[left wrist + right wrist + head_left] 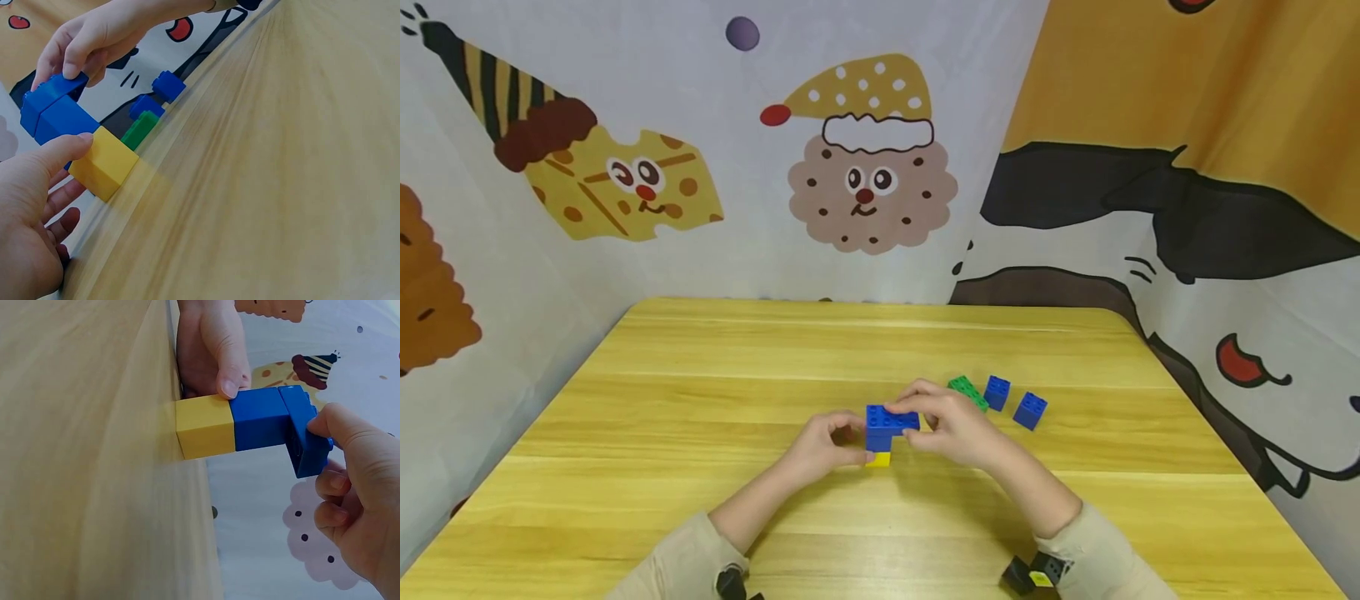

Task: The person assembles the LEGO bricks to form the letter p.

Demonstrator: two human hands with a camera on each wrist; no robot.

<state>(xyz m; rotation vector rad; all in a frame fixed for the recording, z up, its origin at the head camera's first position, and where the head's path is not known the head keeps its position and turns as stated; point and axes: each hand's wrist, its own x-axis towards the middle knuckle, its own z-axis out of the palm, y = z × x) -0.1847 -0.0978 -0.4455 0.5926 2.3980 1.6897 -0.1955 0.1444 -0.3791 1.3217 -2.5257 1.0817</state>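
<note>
A small stack stands on the table, with a yellow brick (205, 428) at the bottom and a square blue brick (259, 419) above it. Across the top lies a longer blue brick (891, 421), one end jutting out to the right past the stack. My left hand (820, 450) grips the stack from the left, its thumb on the yellow brick near the seam with the blue one; its fingers are partly hidden behind. With thumb and fingers, my right hand (951, 423) pinches the overhanging end of the long blue brick.
Beyond the right hand lie a green brick (967, 392) and two loose blue bricks, one (997, 392) beside the green and another (1030, 410) farther right. The wooden table (700, 358) ends at a printed curtain (730, 267) behind.
</note>
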